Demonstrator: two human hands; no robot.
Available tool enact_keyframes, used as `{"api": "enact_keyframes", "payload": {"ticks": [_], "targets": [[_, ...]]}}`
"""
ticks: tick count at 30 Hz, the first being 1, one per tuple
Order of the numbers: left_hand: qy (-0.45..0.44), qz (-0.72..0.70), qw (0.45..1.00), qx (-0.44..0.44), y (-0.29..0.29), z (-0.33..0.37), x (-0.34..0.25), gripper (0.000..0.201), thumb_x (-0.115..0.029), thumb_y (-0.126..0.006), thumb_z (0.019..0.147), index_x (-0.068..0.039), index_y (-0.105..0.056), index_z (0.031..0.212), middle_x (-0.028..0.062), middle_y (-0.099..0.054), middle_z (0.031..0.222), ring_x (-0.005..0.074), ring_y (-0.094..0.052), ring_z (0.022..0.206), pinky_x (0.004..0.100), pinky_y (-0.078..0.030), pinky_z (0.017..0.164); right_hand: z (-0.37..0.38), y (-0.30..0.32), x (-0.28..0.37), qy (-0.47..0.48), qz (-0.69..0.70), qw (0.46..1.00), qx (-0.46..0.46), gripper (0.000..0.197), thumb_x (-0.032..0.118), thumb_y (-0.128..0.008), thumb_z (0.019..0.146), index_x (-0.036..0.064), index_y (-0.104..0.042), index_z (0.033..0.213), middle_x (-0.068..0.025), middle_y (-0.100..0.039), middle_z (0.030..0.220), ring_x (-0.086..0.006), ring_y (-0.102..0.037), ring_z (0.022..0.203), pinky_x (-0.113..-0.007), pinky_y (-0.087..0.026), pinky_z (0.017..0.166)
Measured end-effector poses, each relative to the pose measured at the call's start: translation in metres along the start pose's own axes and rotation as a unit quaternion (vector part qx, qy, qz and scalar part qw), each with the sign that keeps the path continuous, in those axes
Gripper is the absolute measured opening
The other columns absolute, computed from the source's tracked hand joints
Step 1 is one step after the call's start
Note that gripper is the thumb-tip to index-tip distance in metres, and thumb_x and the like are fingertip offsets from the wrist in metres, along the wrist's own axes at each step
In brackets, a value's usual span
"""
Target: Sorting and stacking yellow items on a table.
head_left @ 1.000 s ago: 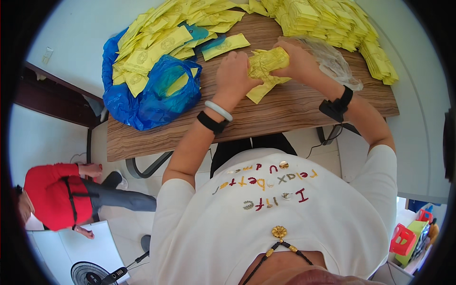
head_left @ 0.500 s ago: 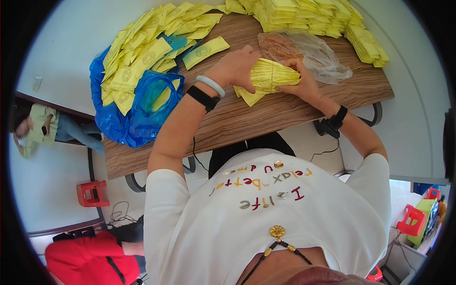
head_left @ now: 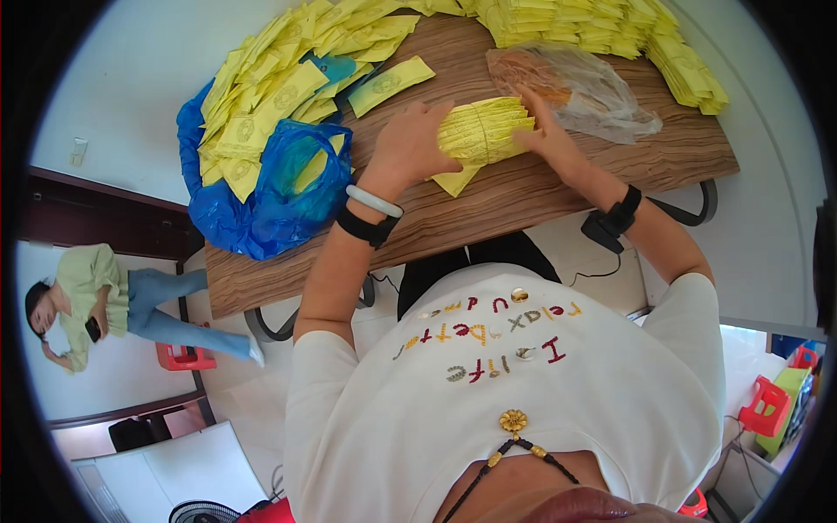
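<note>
A bundle of yellow paper packets [head_left: 485, 131] with a thin band round its middle sits over the near middle of the wooden table. My left hand [head_left: 408, 146] grips the bundle's left end, thumb toward me. At the other end my right hand [head_left: 553, 139] holds it between thumb and fingers. One yellow packet [head_left: 456, 182] juts out below the bundle's near left side. Just beyond my right hand lies a clear plastic bag [head_left: 602, 100] with tan rubber bands [head_left: 532, 74] in it. A single yellow packet [head_left: 392, 85] lies beyond my left hand.
A heap of loose yellow packets [head_left: 253, 131] fills a blue plastic bag [head_left: 301, 213] at the table's left. Stacked yellow bundles [head_left: 567, 26] line the far right edge of the table [head_left: 610, 166]. Another person [head_left: 87, 296] with a phone is at the left, near a red stool [head_left: 187, 357].
The bundle's fanned packets are now squared up more evenly between my hands. My left hand has drawn back toward me. At the left, the other person has come further into view.
</note>
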State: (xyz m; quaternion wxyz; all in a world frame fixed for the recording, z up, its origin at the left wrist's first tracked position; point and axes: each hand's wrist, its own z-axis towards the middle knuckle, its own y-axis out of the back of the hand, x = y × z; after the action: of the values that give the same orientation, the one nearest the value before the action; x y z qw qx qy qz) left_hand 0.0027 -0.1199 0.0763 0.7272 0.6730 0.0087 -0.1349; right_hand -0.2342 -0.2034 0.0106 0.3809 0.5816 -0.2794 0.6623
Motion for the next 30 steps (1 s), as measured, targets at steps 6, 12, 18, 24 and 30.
{"api": "enact_keyframes", "payload": {"ticks": [6, 12, 18, 24, 30], "targets": [[0.063, -0.116, 0.984, -0.121, -0.018, -0.018, 0.003, 0.108, -0.031, -0.09, 0.059, -0.001, -0.035, 0.146, 0.0228, -0.051, 0.129, 0.0387, -0.054, 0.119, 0.0434, -0.048, 0.098, 0.014, -0.022, 0.001, -0.03, -0.018, 0.998, -0.055, 0.064, 0.044, -0.042, 0.104, 0.0023, -0.031, 0.152, -0.0131, -0.037, 0.152, -0.0212, -0.035, 0.139, -0.031, -0.021, 0.117], [0.085, -0.274, 0.938, -0.195, -0.056, -0.024, 0.012, 0.121, -0.023, -0.092, 0.058, -0.001, -0.018, 0.152, 0.0237, -0.045, 0.135, 0.0358, -0.05, 0.123, 0.0406, -0.044, 0.104, 0.024, -0.037, -0.028, -0.045, 0.085, 0.977, -0.19, 0.06, 0.044, -0.043, 0.104, 0.0009, -0.04, 0.146, -0.0123, -0.043, 0.147, -0.0218, -0.039, 0.135, -0.032, -0.028, 0.112], [0.139, -0.458, 0.863, -0.162, -0.064, -0.025, 0.007, 0.132, -0.015, -0.092, 0.058, -0.002, -0.002, 0.153, 0.0262, -0.039, 0.14, 0.0336, -0.044, 0.13, 0.039, -0.038, 0.109, 0.017, -0.043, -0.024, -0.039, 0.118, 0.968, -0.22, 0.058, 0.045, -0.04, 0.106, 0.0013, -0.043, 0.145, -0.0091, -0.043, 0.147, -0.0193, -0.04, 0.133, -0.031, -0.028, 0.113], [0.115, -0.415, 0.899, -0.077, -0.049, -0.03, 0.02, 0.134, -0.013, -0.091, 0.058, -0.002, 0.004, 0.153, 0.0279, -0.036, 0.143, 0.0347, -0.043, 0.131, 0.039, -0.037, 0.111, 0.027, -0.033, -0.047, -0.013, 0.135, 0.971, -0.198, 0.059, 0.049, -0.038, 0.106, 0.002, -0.048, 0.14, -0.009, -0.049, 0.14, -0.0186, -0.044, 0.127, -0.031, -0.031, 0.11], [0.091, -0.402, 0.909, -0.056, -0.037, -0.029, 0.014, 0.134, -0.02, -0.091, 0.059, -0.001, 0.002, 0.153, 0.0288, -0.035, 0.145, 0.0367, -0.04, 0.134, 0.0397, -0.034, 0.113, 0.02, -0.036, -0.033, -0.032, 0.138, 0.968, -0.209, 0.057, 0.05, -0.038, 0.105, 0.0044, -0.053, 0.136, -0.0079, -0.053, 0.134, -0.0179, -0.047, 0.123, -0.031, -0.033, 0.108]]}}
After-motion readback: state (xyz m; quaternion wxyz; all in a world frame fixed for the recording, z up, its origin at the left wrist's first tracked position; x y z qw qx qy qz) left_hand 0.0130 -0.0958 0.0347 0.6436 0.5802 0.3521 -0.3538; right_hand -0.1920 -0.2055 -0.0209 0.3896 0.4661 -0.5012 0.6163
